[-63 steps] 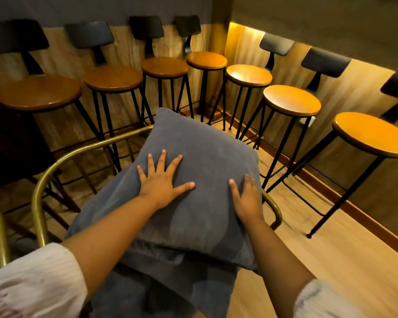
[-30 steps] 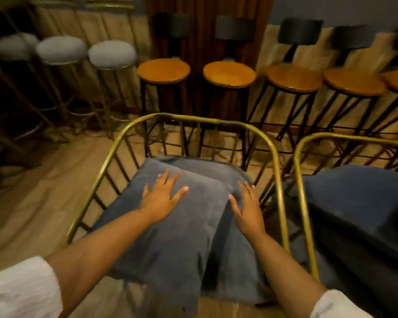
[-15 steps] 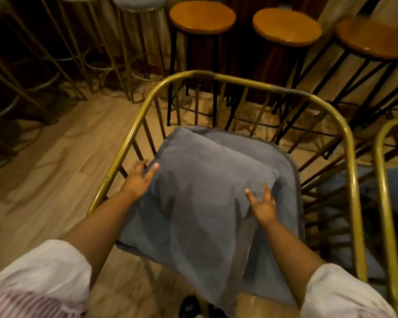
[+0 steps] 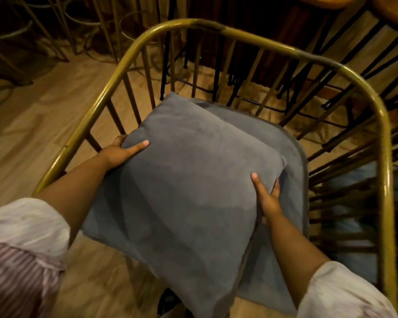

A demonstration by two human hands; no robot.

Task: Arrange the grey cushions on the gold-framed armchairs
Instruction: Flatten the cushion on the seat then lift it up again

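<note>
Cushion (image 4: 189, 180), grey, square, lies on the armchair (image 4: 257, 34) seat, turned cornerwise: one corner toward the chair's back edge, the near corner hanging past the seat's front edge. Under it the grey seat pad (image 4: 294, 157) shows along the right and back edges. Left hand (image 4: 118, 151) grips the cushion's left edge, thumb flat on top, fingers curled beneath and out of view. Right hand (image 4: 265, 195) pinches the right edge near the right corner, thumb on top, fingers tucked under the seam. White sleeves (image 4: 25, 226) on both arms. Gold top rail curves around the seat's left, back and right, with thin spindles below. Wooden floor (image 4: 32, 111) at left. Stool legs (image 4: 175, 53) stand behind the chair's back; a wooden stool seat (image 4: 393, 10) at the top right corner. Second gold rail at right edge, blurred.
</note>
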